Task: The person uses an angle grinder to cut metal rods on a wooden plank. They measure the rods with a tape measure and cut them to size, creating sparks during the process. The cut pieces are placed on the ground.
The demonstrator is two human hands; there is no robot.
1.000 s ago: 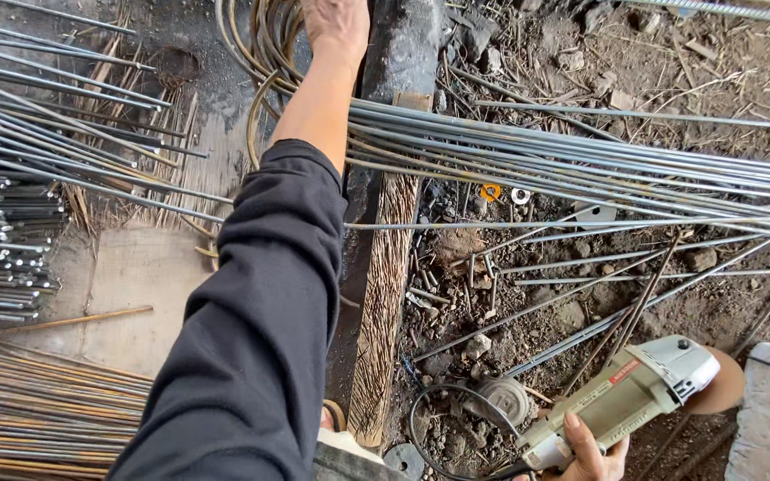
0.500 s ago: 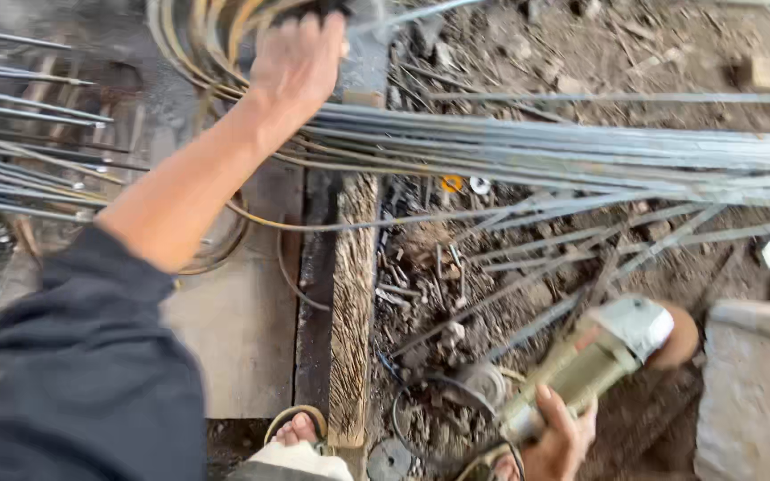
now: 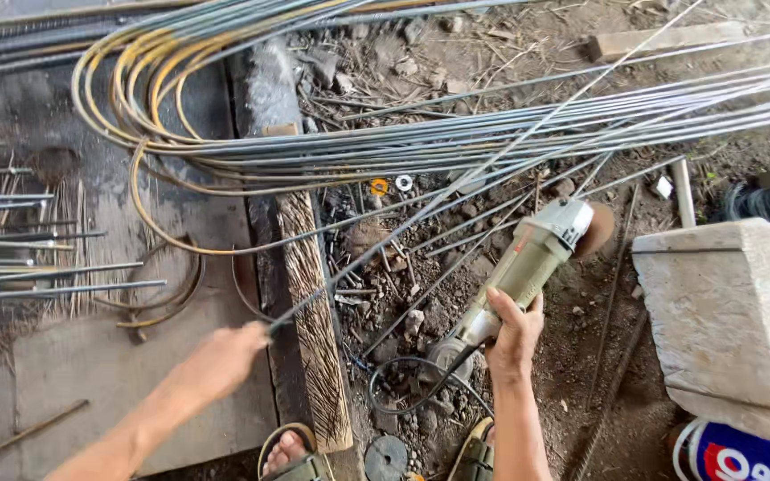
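**A:** ok so where are we at here? Our right hand (image 3: 511, 331) is wrapped tight around the body of the angle grinder (image 3: 535, 258), disc end pointing up and away from us, hanging over the dirt and rubble. Its black cord (image 3: 412, 385) loops on the ground just below.

**B:** yep, and our left hand (image 3: 225, 356) is down low over the concrete slab (image 3: 91, 374), fingers closed on the near end of one thin steel rod (image 3: 492, 169). It's a bit blurred, but the grip looks closed on it. That rod runs diagonally up and to the right, crossing over the big bundle of rods (image 3: 581, 120).

**A:** the bundle lies roughly sideways across the whole scene, and on the left it curls round into yellowish loops (image 3: 126, 107). It passes over the worn wooden beam (image 3: 314, 338) that runs away from us between the slab and the dirt.

**B:** the single rod crosses that beam too, right beside our left hand. The grinder is well apart from that hand, on the other side of the beam.

**A:** other stuff: cut rod pieces (image 3: 37, 267) lying on the far left of the slab, a pale stone block (image 3: 724, 312) to the right of the grinder, two small washers (image 3: 391, 185) in the dirt under the bundle, and our sandalled feet (image 3: 291, 454) at the bottom edge.
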